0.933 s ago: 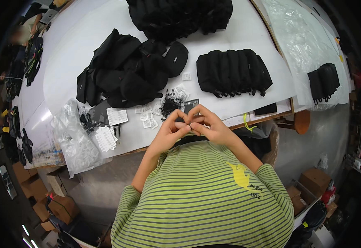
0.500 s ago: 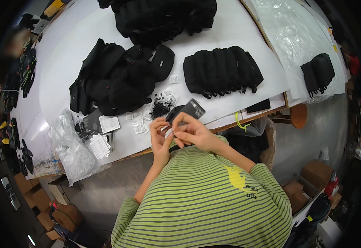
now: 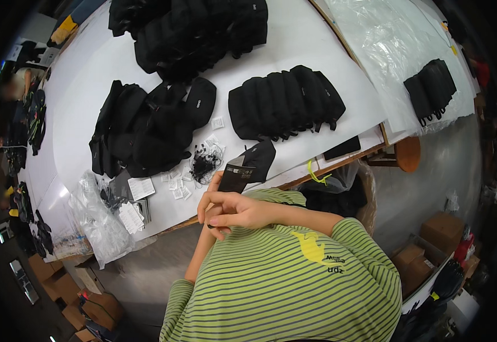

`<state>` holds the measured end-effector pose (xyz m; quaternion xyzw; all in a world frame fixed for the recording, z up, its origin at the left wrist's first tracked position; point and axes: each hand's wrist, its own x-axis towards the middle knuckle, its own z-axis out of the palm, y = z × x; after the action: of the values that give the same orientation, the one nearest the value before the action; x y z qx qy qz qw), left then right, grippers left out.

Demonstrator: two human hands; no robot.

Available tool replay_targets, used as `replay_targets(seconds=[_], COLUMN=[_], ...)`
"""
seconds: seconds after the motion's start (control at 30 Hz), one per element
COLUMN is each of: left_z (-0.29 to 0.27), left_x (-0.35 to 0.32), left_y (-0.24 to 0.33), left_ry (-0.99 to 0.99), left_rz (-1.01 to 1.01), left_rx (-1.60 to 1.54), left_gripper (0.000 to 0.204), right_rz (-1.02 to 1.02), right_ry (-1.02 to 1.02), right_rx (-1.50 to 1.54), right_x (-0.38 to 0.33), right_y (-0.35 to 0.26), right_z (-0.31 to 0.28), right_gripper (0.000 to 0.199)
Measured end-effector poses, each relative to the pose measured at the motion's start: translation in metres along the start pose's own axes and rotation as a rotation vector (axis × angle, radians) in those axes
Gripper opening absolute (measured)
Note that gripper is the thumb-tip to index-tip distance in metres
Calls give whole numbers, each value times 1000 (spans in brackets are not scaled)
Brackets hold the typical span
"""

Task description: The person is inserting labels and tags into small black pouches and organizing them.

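Observation:
My right hand (image 3: 234, 210) is closed in front of my body, thumb and fingers pinched on a small dark piece (image 3: 210, 226) too small to name. Behind it, my left hand (image 3: 216, 181) is mostly hidden; only part of its fingers shows beside a black printed card (image 3: 238, 175). The card lies against a black fabric pouch (image 3: 261, 159) at the table's near edge, just beyond my hands. A tangle of black tag strings (image 3: 205, 163) rests on the table to the left of the pouch.
Black bags lie piled (image 3: 157, 128) at left and far back (image 3: 203, 37). A row of black pouches (image 3: 285, 102) sits at right. Small white labels (image 3: 179, 188), white cards (image 3: 131, 218) and clear plastic (image 3: 103, 219) lie front left. An orange-brown stool (image 3: 406, 154) stands right.
My right hand has moved left and nearer my body, now covering most of my left hand. The card has turned, and more of the pouch shows. The whole view has shifted.

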<state>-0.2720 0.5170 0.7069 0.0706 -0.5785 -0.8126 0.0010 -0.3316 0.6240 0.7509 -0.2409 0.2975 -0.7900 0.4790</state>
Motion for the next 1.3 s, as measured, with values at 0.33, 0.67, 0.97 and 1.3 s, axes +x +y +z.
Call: replay_targets(seconds=[0.33,0.67,0.97,1.3], left_z=[9,-33,-51,-87], left_x=[-22,-56,5,15], left_y=[-10,-13,-6,9], left_ry=[207,510,122,-110], left_rz=[78,294,-106,-107], left_rx=[-508,-911,-257,257], left_gripper=[11,13,17,19], right_rz=[-101,-29,-40,-596], right_ry=[-69,-210,-90,-25], right_rx=[155,236,418,485], right_x=[1,30,40,24], right_y=[-29,-26,-35,-39], right_z=[0,14,18,10], right_gripper=[22,27,38,48])
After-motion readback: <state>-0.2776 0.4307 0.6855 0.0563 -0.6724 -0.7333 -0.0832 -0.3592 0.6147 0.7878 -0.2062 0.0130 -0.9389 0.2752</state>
